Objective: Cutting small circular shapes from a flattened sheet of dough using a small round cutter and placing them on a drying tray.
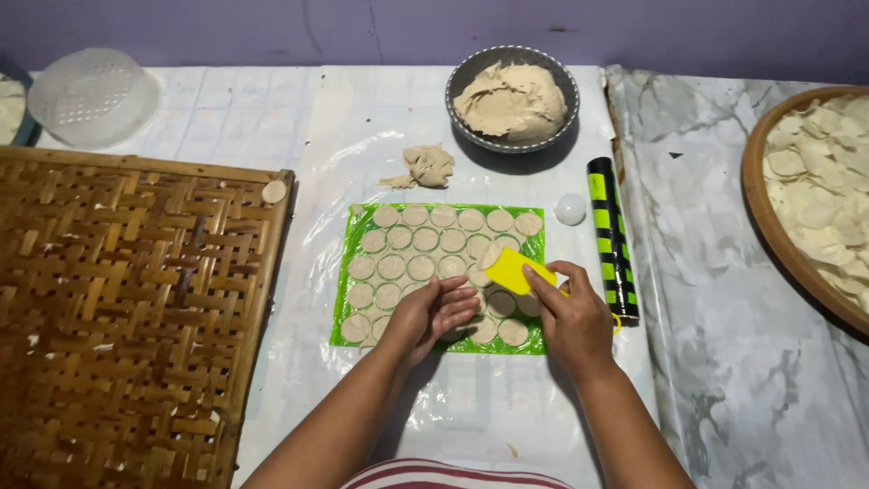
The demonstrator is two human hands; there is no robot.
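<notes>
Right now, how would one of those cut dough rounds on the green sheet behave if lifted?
The dough rounds look thin and flat, so probably floppy and light. They are soft dough, likely to stretch or tear. The right hand holds a yellow scraper, hinting they may stick.

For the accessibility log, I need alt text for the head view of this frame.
A person's right hand holds a yellow scraper over a green sheet of cut dough rounds, while the left hand rests on the rounds. A dough bowl, striped rolling pin and woven tray surround them.
</notes>
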